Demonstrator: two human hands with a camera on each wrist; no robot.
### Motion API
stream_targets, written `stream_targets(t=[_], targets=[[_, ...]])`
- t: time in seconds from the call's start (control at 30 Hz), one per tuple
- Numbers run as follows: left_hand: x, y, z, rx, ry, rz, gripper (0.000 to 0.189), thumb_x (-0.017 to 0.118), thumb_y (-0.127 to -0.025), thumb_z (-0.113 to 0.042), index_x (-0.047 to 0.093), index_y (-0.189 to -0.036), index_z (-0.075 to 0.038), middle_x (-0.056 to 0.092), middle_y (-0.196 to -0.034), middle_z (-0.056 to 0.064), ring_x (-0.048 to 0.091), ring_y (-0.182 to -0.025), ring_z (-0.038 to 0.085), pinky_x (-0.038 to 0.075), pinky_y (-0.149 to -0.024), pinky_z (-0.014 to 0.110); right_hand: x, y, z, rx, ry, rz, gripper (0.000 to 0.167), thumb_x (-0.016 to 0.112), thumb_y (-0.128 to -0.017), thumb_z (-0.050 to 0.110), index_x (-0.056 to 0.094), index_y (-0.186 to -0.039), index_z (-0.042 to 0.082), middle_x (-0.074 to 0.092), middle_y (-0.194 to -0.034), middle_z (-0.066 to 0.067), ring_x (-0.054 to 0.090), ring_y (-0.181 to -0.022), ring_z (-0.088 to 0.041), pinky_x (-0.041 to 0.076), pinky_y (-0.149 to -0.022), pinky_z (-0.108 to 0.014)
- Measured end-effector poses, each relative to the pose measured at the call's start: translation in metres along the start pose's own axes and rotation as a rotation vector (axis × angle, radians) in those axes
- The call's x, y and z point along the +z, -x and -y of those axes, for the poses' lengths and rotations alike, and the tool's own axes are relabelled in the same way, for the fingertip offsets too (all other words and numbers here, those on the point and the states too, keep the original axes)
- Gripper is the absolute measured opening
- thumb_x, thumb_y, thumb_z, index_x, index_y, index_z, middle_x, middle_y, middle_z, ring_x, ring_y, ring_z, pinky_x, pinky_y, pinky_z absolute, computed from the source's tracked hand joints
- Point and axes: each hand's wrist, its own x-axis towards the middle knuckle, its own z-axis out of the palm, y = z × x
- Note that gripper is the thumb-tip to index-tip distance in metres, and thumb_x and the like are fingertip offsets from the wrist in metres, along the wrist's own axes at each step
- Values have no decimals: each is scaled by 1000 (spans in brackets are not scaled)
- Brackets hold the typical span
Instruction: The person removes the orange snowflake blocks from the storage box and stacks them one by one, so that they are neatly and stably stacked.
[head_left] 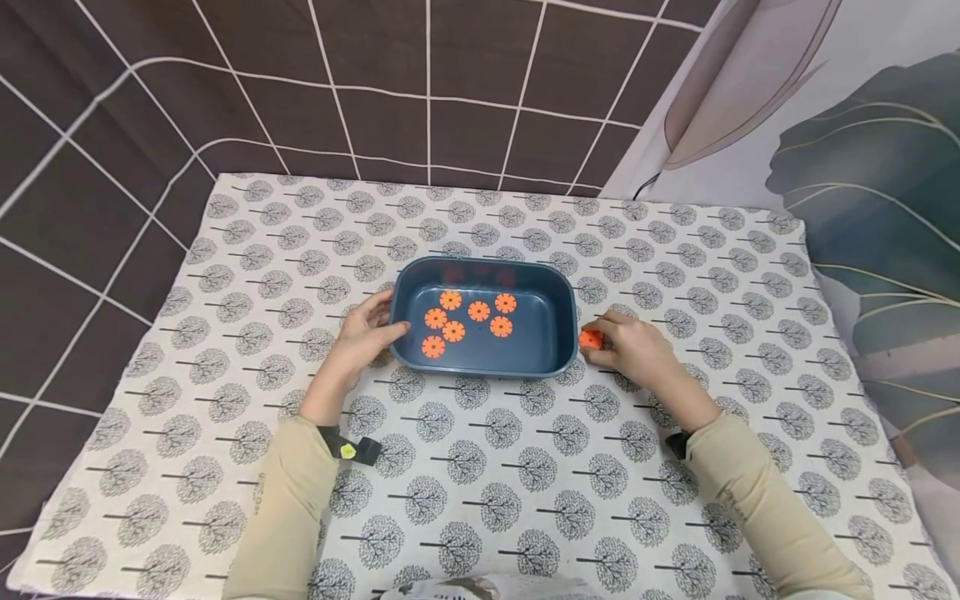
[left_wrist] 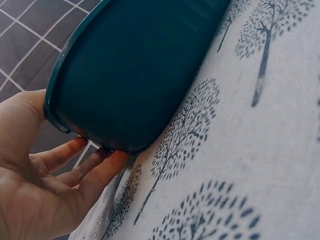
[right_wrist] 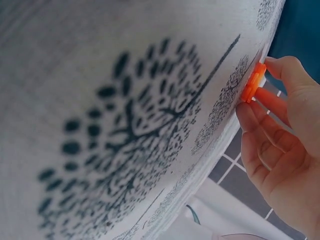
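Note:
A dark blue rectangular tub (head_left: 480, 367) with rounded corners stands on the table. Several orange notched discs (head_left: 478, 311) lie flat on its floor, mostly toward the left half. My left hand (head_left: 367, 329) holds the tub's left end, thumb over the rim and fingers against the outer wall, as the left wrist view also shows. Just outside the right end, my right hand (head_left: 626, 343) pinches an orange notched piece (right_wrist: 254, 82) between thumb and fingers, close over the cloth. In the right wrist view this piece looks layered; how many discs it is I cannot tell.
A white cloth (head_left: 495, 467) printed with grey trees covers the table. Behind it hangs a dark curtain (head_left: 382, 50) with white grid lines. On the right is a pale curtain (head_left: 750, 167) with large leaf shapes. A black strap (head_left: 352, 448) sits on the left wrist.

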Motion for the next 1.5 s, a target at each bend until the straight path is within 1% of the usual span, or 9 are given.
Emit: stream_targets(t=[0.37, 0.5, 0.63, 0.8, 0.93, 1.03, 1.3, 1.4, 1.5], targets=[[0, 0, 0, -3, -5, -7, 71, 63, -84, -9, 28, -146, -13, 36, -146, 12, 35, -133, 28, 36, -108, 39, -3, 1, 0, 29, -16, -8, 37, 75, -76, 29, 68, -105, 6, 65, -94, -8, 62, -73, -24, 55, -62, -41], [0, 1, 0, -6, -8, -10, 71, 63, -84, -9, 29, -146, -13, 36, -146, 12, 35, -133, 28, 35, -108, 39, -7, -1, 1, 12, -25, -1, 36, 74, -78, 29, 67, -105, 6, 65, -95, -8, 63, -73, -22, 55, -61, -38], [0, 2, 1, -4, -8, -13, 70, 63, -84, -9, 29, -146, -13, 37, -145, 12, 36, -133, 28, 33, -110, 40, -17, -4, 0, 1, -48, -55, 30, 73, -79, 22, 67, -103, 4, 66, -94, -10, 64, -76, -24, 56, -62, -39], [0, 3, 3, -14, -4, -9, 70, 63, -84, -10, 30, -146, -14, 38, -145, 12, 35, -133, 28, 31, -111, 40, -31, -10, 0, -28, -134, -146, 25, 71, -80, 11, 67, -102, 1, 67, -93, -14, 63, -80, -28, 56, -65, -42], [1, 4, 3, -21, -5, -12, 70, 64, -84, -10, 30, -146, -14, 38, -145, 12, 35, -133, 28, 30, -111, 40, -34, -17, 5, -75, -185, -182, 25, 70, -80, 9, 67, -104, 1, 67, -96, -14, 63, -81, -27, 56, -69, -42], [0, 3, 3, -24, -6, -10, 71, 64, -84, -10, 30, -146, -14, 38, -145, 11, 35, -133, 28, 31, -111, 40, -36, -24, 14, -80, -207, -198, 25, 70, -81, 10, 67, -105, 2, 67, -98, -12, 63, -84, -25, 55, -68, -41], [0, 1, 2, -18, -7, -11, 71, 64, -84, -9, 30, -146, -13, 38, -145, 12, 34, -134, 28, 34, -110, 39, -36, -45, 35, -92, -264, -186, 29, 72, -81, 15, 68, -109, 5, 67, -101, -8, 62, -87, -21, 51, -60, -36], [0, 0, 1, -12, -8, -7, 70, 64, -84, -9, 31, -146, -14, 38, -144, 12, 34, -134, 28, 35, -109, 38, -33, -52, 39, -107, -268, -174, 33, 74, -79, 17, 68, -110, 6, 67, -100, -9, 61, -87, -20, 51, -62, -38], [0, 0, 0, -8, -2, -9, 70, 64, -84, -9, 31, -145, -14, 39, -144, 12, 36, -133, 27, 37, -107, 38, -29, -59, 45, -121, -298, -120, 41, 77, -77, 21, 65, -114, 7, 65, -103, -12, 61, -89, -22, 53, -65, -39]])
